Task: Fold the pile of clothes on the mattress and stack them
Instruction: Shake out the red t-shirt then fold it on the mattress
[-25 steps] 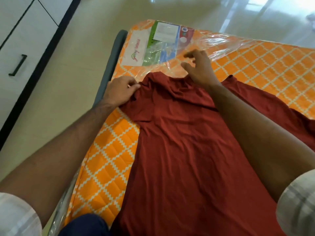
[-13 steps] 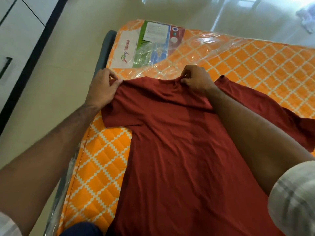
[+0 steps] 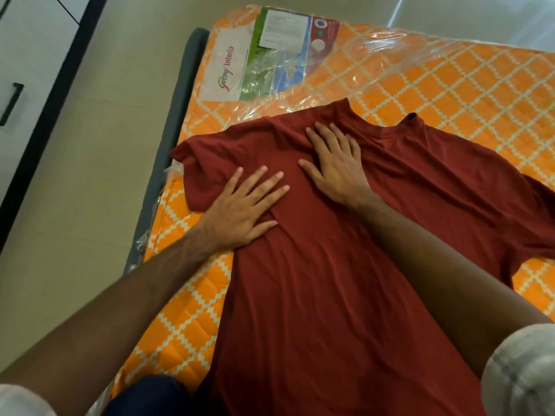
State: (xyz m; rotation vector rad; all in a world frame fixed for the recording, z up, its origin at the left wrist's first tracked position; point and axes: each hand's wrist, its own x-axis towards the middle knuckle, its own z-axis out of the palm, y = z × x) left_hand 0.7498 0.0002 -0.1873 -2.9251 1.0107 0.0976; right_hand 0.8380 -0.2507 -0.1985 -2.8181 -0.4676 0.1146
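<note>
A dark red T-shirt (image 3: 315,280) lies spread flat on the orange patterned mattress (image 3: 450,85), collar pointing away from me. My left hand (image 3: 243,205) rests flat on the shirt near its left sleeve, fingers straight and spread. Just below the collar, my right hand (image 3: 336,160) presses flat on the upper chest area with fingers straight. Neither hand holds any cloth. The left sleeve reaches the mattress's left edge; the right sleeve lies spread toward the right.
The mattress is wrapped in clear plastic with a printed label (image 3: 270,55) at its far left corner. A grey bed frame (image 3: 177,115) runs along the left edge, beside a pale floor. A white cabinet with a black handle (image 3: 12,103) stands far left.
Both hands let go of the shirt's shoulders, which they had pinched and pulled outward, and now lie flat on the spread shirt. The shirt lies smoother and wider.
</note>
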